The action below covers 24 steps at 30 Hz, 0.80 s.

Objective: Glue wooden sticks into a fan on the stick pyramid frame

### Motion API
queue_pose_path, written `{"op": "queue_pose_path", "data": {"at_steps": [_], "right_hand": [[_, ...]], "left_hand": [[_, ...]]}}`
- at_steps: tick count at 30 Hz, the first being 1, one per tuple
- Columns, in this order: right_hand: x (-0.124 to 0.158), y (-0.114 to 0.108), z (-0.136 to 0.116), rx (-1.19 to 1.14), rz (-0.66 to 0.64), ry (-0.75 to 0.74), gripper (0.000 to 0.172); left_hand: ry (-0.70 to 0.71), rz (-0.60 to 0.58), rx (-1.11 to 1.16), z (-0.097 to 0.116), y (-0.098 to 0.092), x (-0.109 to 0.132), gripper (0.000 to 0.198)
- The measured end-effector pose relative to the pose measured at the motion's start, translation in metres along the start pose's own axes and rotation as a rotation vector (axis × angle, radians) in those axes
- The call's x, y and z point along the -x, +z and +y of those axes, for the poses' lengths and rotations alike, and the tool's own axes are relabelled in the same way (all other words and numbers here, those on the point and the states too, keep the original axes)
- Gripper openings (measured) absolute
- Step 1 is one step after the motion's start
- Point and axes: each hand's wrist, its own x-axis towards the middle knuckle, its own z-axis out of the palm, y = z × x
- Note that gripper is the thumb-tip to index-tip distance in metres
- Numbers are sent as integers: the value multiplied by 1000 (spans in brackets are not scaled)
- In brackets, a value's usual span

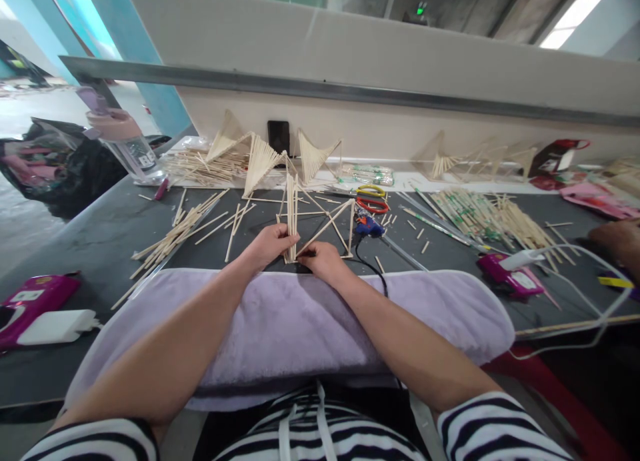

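Directly in front of me stands a frame of thin wooden sticks (293, 211), with several sticks upright side by side and others slanting off to the right. My left hand (273, 244) is closed on the upright sticks from the left, low down. At the foot of the frame, my right hand (320, 258) has its fingers pinched; a slanting stick meets them, but what lies between the fingertips is hidden. A blue glue gun (369, 226) lies to the right of the frame, below scissors with red and yellow handles (373, 200).
Loose sticks (180, 231) lie at left, wrapped sticks (463, 211) at right. Fan-shaped stick models (263, 161) stand behind. A lilac towel (300, 314) covers the table's front edge. A bottle (120, 144) stands far left. Another person's hand (617, 241) is at far right.
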Motion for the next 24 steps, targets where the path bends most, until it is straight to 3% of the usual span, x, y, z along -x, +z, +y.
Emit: {"op": "queue_pose_path", "data": {"at_steps": [12, 19, 21, 24], "right_hand": [[0, 2, 0, 2, 36, 3, 15], [10, -8, -4, -103, -43, 176, 28], [17, -15, -10, -44, -53, 129, 29], [38, -40, -30, 125, -84, -110, 24]], "left_hand": [[-26, 0, 27, 5, 0, 2, 26], [-7, 4, -48, 6, -1, 2, 29], [-2, -2, -65, 4, -2, 2, 29], [11, 8, -88, 0, -3, 0, 31]]}}
